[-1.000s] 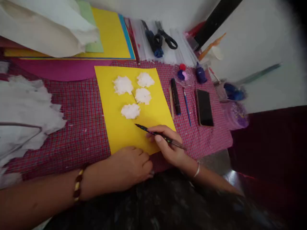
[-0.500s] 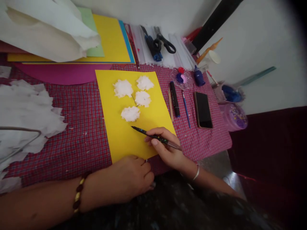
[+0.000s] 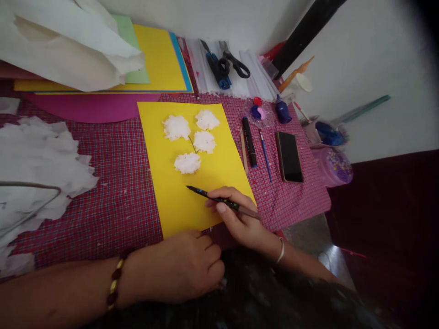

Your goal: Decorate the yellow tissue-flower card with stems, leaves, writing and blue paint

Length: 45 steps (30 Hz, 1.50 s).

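Observation:
My right hand is closed around a black pen dotted with coloured specks. Its tip points left, over the lower half of a yellow sheet of paper. White ruffled paper flowers sit on the upper part of the sheet, and a thin dark line runs between some of them. My left hand is curled at the sheet's near edge. Something small and greyish peeks out by its fingers, too hidden to name.
Right of the sheet lie a black marker, a blue paintbrush and a phone. Behind are a paint palette, a paint bottle and scissors. White paper pieces pile up at left.
My right hand and the pen have shifted slightly toward me, the tip a little lower over the sheet. My left hand has also drawn slightly nearer to my body.

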Tool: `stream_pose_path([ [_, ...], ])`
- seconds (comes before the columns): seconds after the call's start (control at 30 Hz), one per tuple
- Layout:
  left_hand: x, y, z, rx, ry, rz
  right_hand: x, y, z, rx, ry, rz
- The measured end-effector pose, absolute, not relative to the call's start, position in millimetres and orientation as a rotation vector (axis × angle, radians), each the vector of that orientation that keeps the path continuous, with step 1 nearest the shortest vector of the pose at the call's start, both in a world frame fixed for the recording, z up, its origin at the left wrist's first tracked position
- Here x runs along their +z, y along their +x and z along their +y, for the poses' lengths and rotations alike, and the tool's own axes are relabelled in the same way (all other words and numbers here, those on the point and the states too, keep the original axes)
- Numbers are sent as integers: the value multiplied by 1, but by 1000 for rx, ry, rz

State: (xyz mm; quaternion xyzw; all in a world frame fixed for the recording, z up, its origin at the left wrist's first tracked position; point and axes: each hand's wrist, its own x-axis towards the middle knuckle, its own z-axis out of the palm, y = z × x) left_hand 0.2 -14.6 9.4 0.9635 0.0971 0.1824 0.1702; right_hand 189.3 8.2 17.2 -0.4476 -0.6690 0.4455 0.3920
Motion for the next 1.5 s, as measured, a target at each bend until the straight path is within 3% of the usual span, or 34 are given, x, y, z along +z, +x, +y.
stream_pose_path([
  [0.47, 3, -4, 9, 506, 2664, 520, 22, 208, 44, 975, -1159, -1672],
  [0.77, -2, -3, 5, 469, 2652, 507, 12, 189, 22, 1306, -1113, -1529],
  [1.5, -5, 0, 6, 506, 2655, 514, 6, 183, 24, 1068, -1151, -1690],
])
